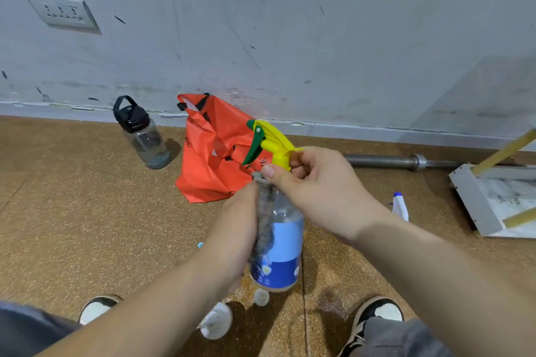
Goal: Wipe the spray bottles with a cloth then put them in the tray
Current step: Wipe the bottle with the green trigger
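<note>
Left hand [237,229] wraps fuzzy cloth [265,222] round clear bottle [287,243].

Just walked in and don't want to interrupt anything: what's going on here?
A person holds a spray bottle above the floor. The right hand grips its neck, just under the yellow trigger head, while the left hand holds a grey cloth against its side. The tray sits on the floor to the right, with a small white spray bottle on the floor beside it.
</note>
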Motion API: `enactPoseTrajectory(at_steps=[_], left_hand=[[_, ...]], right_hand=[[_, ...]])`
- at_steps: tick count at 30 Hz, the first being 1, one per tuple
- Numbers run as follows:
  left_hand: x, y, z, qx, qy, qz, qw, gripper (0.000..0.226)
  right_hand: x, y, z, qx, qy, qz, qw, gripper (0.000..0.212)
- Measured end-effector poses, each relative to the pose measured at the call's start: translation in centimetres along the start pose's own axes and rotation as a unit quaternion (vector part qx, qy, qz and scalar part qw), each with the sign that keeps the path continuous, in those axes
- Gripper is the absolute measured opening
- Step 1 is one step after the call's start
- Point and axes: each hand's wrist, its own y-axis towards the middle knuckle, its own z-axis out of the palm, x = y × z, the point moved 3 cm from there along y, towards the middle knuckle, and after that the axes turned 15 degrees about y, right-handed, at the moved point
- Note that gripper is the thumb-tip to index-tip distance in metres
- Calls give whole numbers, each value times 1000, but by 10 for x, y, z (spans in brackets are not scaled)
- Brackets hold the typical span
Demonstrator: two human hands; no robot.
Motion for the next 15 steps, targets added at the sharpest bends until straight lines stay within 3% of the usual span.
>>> enactPoseTrajectory(at_steps=[1, 3, 5, 6, 8, 10, 13, 15], left_hand=[[-1, -3, 2, -21, 67, 63, 996, 34], [0, -18, 0, -90, 204, 229, 948, 31], [7, -30, -3, -107, 239, 340, 903, 27], [9, -24, -4, -100, 232, 354, 901, 31], [14, -15, -4, -38, 95, 254, 962, 35], [20, -6, -7, 28, -14, 89, 996, 35], [29, -5, -2, 185, -45, -62, 980, 59], [32, -4, 0, 190, -97, -83, 973, 66]], right_hand=[[-2, -1, 2, -7, -11, 3, 1000, 49], [-3, 0, 0, -24, 4, 0, 1000, 47], [0, 0, -2, -32, 21, -20, 999, 30], [3, -1, -2, -33, 15, -38, 999, 23], [11, -2, 0, -35, -1, -68, 997, 14], [14, -1, -2, -47, 20, -77, 996, 16], [16, 2, -6, -52, 67, -76, 993, 30], [16, 5, -6, -48, 84, -70, 993, 38]])
